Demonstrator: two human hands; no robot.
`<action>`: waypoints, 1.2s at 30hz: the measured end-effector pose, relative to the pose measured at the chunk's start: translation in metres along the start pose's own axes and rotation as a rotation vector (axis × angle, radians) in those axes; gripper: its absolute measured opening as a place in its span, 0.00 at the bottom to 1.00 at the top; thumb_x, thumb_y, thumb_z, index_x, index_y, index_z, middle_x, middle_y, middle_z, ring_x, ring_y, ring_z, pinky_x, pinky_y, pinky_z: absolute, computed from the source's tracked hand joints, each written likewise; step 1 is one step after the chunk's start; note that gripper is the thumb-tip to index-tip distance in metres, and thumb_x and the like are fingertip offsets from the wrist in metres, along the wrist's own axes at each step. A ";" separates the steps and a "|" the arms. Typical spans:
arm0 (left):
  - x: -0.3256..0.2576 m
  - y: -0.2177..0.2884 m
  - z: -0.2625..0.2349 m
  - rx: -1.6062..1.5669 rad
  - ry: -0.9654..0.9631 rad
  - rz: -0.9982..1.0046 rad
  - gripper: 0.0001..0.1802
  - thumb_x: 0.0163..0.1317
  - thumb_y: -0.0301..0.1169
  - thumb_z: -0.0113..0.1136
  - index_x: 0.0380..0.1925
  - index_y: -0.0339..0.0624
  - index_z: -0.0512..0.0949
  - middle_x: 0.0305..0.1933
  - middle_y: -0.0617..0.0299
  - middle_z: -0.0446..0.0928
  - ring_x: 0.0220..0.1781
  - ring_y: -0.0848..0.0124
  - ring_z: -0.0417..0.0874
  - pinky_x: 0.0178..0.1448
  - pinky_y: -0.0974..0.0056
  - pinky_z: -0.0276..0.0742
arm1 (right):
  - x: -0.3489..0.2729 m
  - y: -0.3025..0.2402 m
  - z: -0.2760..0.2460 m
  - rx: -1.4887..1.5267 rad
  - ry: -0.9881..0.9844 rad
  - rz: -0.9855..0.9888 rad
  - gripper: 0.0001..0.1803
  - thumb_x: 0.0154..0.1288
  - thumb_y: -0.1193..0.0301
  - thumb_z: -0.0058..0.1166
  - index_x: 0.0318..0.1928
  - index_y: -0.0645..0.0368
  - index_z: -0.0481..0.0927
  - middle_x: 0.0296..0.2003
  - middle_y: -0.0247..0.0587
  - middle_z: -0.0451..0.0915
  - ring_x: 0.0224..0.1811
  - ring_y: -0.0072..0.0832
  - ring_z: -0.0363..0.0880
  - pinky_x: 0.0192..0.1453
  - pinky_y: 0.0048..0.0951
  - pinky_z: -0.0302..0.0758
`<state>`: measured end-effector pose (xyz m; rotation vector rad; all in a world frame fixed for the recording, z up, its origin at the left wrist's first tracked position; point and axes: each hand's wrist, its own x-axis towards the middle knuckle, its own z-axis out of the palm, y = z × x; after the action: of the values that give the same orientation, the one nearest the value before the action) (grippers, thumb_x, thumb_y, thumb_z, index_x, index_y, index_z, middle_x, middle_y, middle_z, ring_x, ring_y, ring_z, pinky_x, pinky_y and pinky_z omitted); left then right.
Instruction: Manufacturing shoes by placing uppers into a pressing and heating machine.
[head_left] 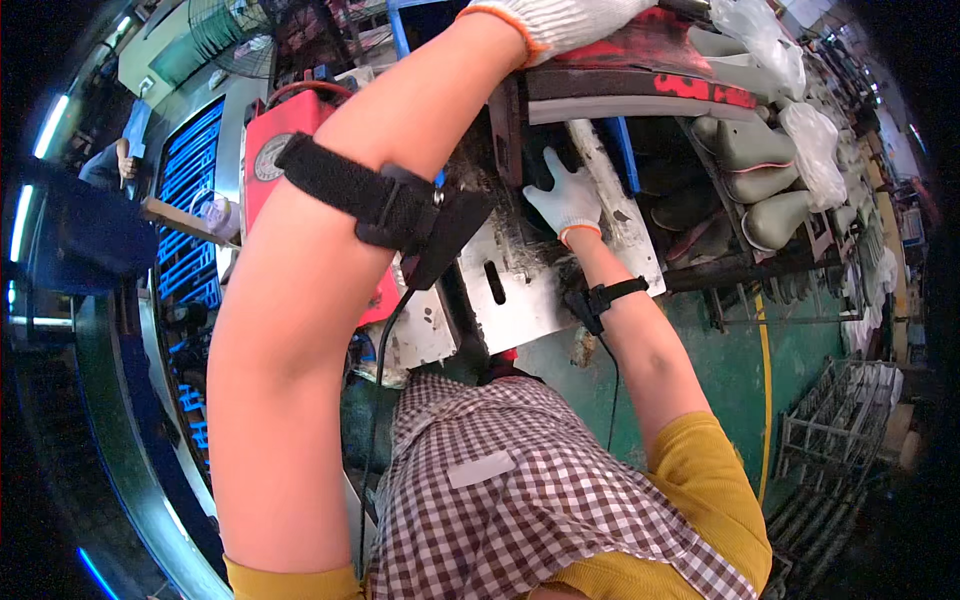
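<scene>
My left hand [575, 22], in a white knitted glove with an orange cuff, reaches over the red and black beam [640, 88] of a machine. Its fingers run up to the top edge of the picture, so their pose and anything in them are hidden. Lower down, my right hand [568, 198], gloved the same way, has its thumb and fingers spread, with nothing visible in it. It lies over the dark recess beneath the beam, close to a pale, worn bar [605, 170]. Nearer me is a slotted metal plate [525, 300].
Grey-green boots [750, 165] and clear plastic bags [815, 150] crowd a rack at right. A red box with a round dial [270, 157] stands left of the machine. Blue racks [185, 200] and another person's hand [126, 160] are farther left. A wire rack [835, 420] stands at lower right.
</scene>
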<state>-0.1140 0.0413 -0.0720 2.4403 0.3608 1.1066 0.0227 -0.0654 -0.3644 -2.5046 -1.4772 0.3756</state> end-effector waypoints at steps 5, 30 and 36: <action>-0.017 0.026 0.018 0.111 0.118 -0.042 0.14 0.69 0.39 0.57 0.40 0.39 0.83 0.42 0.44 0.85 0.50 0.44 0.84 0.53 0.46 0.80 | -0.019 0.059 -0.028 0.162 0.458 -0.248 0.48 0.62 0.45 0.65 0.76 0.56 0.67 0.64 0.64 0.77 0.69 0.56 0.74 0.73 0.49 0.70; -0.263 -0.018 0.216 0.328 0.077 0.147 0.24 0.56 0.35 0.54 0.55 0.52 0.76 0.45 0.63 0.77 0.65 0.57 0.77 0.70 0.41 0.72 | -0.190 0.214 -0.035 1.974 -0.544 0.706 0.28 0.74 0.37 0.51 0.43 0.49 0.81 0.25 0.28 0.81 0.22 0.22 0.76 0.23 0.26 0.69; -0.260 0.011 0.166 0.140 0.005 0.017 0.28 0.49 0.36 0.71 0.53 0.49 0.76 0.46 0.58 0.76 0.65 0.54 0.76 0.74 0.47 0.68 | -0.212 0.203 0.022 1.820 -0.105 0.988 0.27 0.71 0.34 0.50 0.39 0.44 0.80 0.20 0.25 0.73 0.17 0.26 0.66 0.23 0.34 0.64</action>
<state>-0.1552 -0.1195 -0.3323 2.5672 0.4333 1.1299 0.0847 -0.3474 -0.4234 -1.2720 0.4257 1.2033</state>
